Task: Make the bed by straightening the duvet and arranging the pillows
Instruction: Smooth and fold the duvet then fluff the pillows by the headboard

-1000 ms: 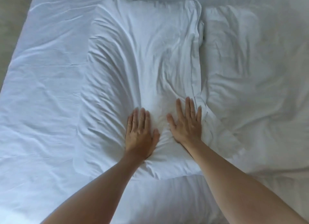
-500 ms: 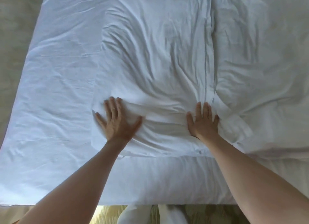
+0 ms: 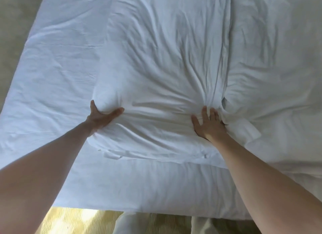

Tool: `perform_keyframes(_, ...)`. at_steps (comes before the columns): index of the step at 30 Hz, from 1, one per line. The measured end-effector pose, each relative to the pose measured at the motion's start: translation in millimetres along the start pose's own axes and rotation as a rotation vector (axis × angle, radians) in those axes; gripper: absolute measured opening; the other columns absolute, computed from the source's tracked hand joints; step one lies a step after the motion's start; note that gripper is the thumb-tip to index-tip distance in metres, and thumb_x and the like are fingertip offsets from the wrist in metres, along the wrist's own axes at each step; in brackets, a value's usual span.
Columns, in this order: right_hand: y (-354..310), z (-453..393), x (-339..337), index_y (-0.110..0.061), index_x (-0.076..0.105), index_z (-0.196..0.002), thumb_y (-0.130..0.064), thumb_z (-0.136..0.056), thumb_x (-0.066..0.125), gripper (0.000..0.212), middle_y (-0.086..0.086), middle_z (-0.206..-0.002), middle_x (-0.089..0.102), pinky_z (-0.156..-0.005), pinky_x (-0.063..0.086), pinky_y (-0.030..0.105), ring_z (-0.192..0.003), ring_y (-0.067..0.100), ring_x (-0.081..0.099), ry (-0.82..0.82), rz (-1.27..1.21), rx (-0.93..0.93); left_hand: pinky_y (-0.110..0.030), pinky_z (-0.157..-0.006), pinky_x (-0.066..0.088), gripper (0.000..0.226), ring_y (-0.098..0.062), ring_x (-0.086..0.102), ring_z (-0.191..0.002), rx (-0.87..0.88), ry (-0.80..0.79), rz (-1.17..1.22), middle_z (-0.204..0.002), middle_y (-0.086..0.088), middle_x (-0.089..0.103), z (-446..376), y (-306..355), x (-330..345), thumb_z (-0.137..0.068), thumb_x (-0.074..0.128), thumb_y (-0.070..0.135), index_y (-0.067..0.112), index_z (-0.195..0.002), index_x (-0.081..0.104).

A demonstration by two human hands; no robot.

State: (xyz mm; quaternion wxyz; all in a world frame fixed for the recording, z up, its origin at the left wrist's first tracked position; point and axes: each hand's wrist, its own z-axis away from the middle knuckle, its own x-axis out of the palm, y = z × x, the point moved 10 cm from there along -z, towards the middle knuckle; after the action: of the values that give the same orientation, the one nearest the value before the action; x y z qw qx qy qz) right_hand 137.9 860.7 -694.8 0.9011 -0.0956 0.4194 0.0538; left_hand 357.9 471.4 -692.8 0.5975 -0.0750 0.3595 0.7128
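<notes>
White bed fills our view. Our left hand cups the near pillow's left corner; our right hand presses spread fingers on its right edge, beside the second pillow.

A pale beige carpet runs along the upper left, beside the long edge of the bed, which fills most of the view in white. At the bottom, below the bed's near edge, lies a yellowish patterned floor covering with fine ribbed lines. Bright patches of light fall across it, while soft, cool light spreads over the white surface.
</notes>
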Motion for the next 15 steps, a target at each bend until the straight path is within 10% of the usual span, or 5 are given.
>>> perform_keyframes(5, 7.1, -6.4, 2.3, -0.027, -0.007, -0.158, -0.072, -0.093, 0.023, 0.084, 0.005, -0.166, -0.010, -0.122, -0.001, 0.047, -0.153, 0.023, -0.009, -0.022, -0.080, -0.036, -0.037, -0.087, 0.054, 0.108, -0.026, 0.065, -0.102, -0.055, 0.026, 0.173, -0.115, -0.005, 0.066, 37.5, 13.7, -2.0, -0.042, 0.088, 0.070, 0.014, -0.128, 0.055)
perform_keyframes(12, 6.6, 22.7, -16.9, -0.028, 0.001, -0.158, -0.062, -0.099, 0.027, 0.073, 0.005, -0.166, -0.004, -0.120, 0.007, 0.048, -0.153, 0.025, -0.002, -0.132, -0.178, -0.210, -0.033, -0.074, 0.051, 0.058, -0.024, 0.066, -0.091, 0.132, 0.271, 0.142, -0.089, -0.006, 0.068, 125.8, 114.3, -8.5, -0.065, 0.088, 0.039, 0.002, -0.105, 0.065)
perform_keyframes(15, 16.0, 53.9, -47.1, -0.015, 0.035, -0.151, -0.037, -0.106, 0.027, 0.050, 0.010, -0.157, 0.033, -0.113, 0.026, 0.036, -0.141, 0.025, 0.033, -0.105, -0.469, -0.357, -0.031, -0.063, 0.047, 0.039, -0.022, 0.064, -0.081, 0.368, 0.404, 0.028, -0.083, -0.007, 0.064, 193.2, 215.0, -7.1, -0.068, 0.081, 0.030, 0.001, -0.090, 0.066)
